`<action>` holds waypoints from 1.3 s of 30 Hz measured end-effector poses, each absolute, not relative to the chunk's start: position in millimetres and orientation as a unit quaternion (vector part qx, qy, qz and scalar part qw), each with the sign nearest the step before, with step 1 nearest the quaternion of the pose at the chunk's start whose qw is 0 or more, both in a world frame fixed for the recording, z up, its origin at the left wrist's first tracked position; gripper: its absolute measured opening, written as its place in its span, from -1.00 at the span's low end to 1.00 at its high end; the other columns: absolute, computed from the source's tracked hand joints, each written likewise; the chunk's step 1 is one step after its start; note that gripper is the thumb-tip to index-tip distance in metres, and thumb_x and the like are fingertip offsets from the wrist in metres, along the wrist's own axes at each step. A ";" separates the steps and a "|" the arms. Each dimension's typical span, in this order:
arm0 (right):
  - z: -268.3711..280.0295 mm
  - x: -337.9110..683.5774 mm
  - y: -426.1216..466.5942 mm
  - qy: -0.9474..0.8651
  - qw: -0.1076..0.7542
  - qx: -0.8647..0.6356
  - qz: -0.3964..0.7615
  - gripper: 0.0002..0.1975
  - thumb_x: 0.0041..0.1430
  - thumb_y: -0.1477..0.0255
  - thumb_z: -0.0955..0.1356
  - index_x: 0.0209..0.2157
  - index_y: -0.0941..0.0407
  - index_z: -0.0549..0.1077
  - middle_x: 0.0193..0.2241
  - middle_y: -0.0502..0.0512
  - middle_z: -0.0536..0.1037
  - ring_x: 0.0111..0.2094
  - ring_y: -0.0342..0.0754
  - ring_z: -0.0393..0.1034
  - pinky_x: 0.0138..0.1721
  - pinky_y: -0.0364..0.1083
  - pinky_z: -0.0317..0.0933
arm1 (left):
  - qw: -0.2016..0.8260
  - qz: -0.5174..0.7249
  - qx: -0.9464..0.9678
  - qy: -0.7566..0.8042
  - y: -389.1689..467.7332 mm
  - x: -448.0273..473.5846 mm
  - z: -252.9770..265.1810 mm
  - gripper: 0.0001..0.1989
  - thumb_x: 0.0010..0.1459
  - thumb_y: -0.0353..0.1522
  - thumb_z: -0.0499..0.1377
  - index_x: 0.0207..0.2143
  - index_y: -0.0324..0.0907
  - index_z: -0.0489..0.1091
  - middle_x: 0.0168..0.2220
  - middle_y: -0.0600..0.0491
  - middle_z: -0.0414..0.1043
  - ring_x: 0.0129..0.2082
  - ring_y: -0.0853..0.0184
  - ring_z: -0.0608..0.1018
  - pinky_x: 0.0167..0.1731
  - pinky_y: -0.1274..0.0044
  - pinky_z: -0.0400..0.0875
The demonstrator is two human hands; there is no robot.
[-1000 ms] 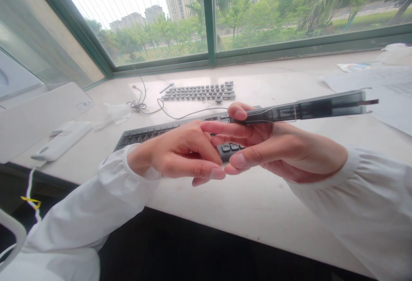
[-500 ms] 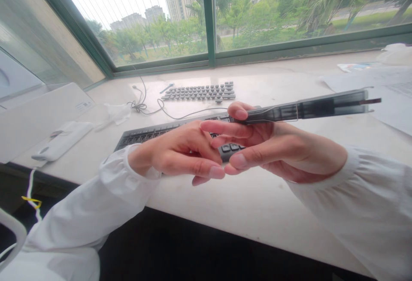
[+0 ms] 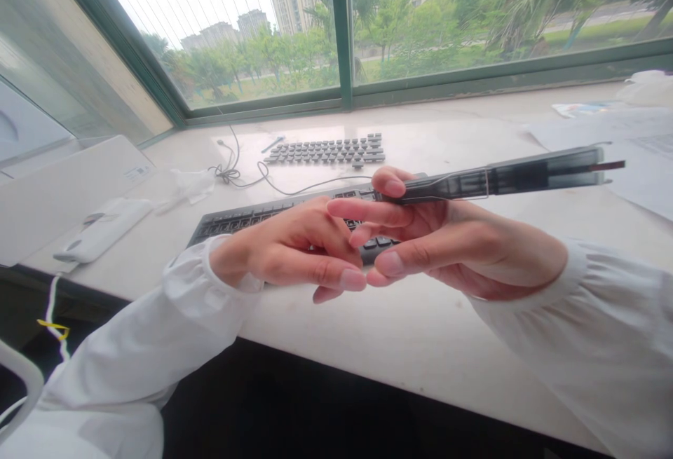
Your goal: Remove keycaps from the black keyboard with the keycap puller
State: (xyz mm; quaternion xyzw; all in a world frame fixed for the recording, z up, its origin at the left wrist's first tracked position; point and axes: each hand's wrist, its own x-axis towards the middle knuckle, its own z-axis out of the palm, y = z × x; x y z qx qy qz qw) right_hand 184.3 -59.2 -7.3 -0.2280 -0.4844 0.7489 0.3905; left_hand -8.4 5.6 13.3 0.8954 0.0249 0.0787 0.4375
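My right hand [image 3: 446, 238] holds a black keycap puller [image 3: 526, 175] with a thin wire along its body, gripped between the fingers and pointing right. The thumb of that hand is bent inward towards its lower fingers. Against its fingertips lies the thumb tip of my left hand [image 3: 294, 256]. My left index finger bends down to meet the thumb, and whatever is pinched there, if anything, is hidden. Beneath both hands is a black keyboard [image 3: 236, 219], partly covered, with many keycaps off at its left and a few still on near the right hand.
Loose dark keycaps [image 3: 326, 151] stand in rows behind the keyboard. A cable [image 3: 268, 177] curls to their left. Further left are a clear plastic bag [image 3: 192, 184], a white power strip [image 3: 102, 231] and a white box [image 3: 68, 193]. Papers [image 3: 631, 136] lie at the right.
Almost nothing differs. One finger of my right hand has shifted slightly to the right; the puller and my left hand keep their places.
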 end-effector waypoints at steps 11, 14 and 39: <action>-7.0 184.0 -59.3 -0.521 0.379 -0.211 0.736 -0.61 0.03 0.67 0.37 -0.33 0.03 0.08 0.12 -0.04 0.40 0.06 0.01 0.41 0.11 0.13 0.29 | 0.489 0.086 0.866 0.058 2.7 -10.6 12.0 -0.62 0.20 -0.37 0.13 -0.69 -0.24 0.31 -0.67 0.09 0.30 -0.66 0.49 0.35 -0.59 0.62 0.28; -6.9 184.0 -59.2 -0.527 0.375 -0.220 0.730 -0.60 0.03 0.65 0.38 -0.32 0.02 0.08 0.10 -0.02 0.42 0.08 0.02 0.39 0.12 0.14 0.27 | 0.497 0.087 0.861 0.061 2.0 -10.9 11.8 -0.63 0.20 -0.37 0.12 -0.68 -0.24 0.31 -0.66 0.09 0.30 -0.65 0.49 0.35 -0.59 0.62 0.28; -3.0 181.5 -62.2 -0.508 0.411 -0.236 0.720 -0.63 0.05 0.60 0.38 -0.32 0.00 0.09 0.23 -0.07 0.29 -0.03 0.03 0.48 0.07 0.12 0.36 | 0.548 0.125 0.826 0.042 6.8 -11.0 0.7 -0.54 0.23 -0.25 0.11 -0.72 -0.20 0.29 -0.72 0.08 0.29 -0.71 0.47 0.30 -0.64 0.60 0.25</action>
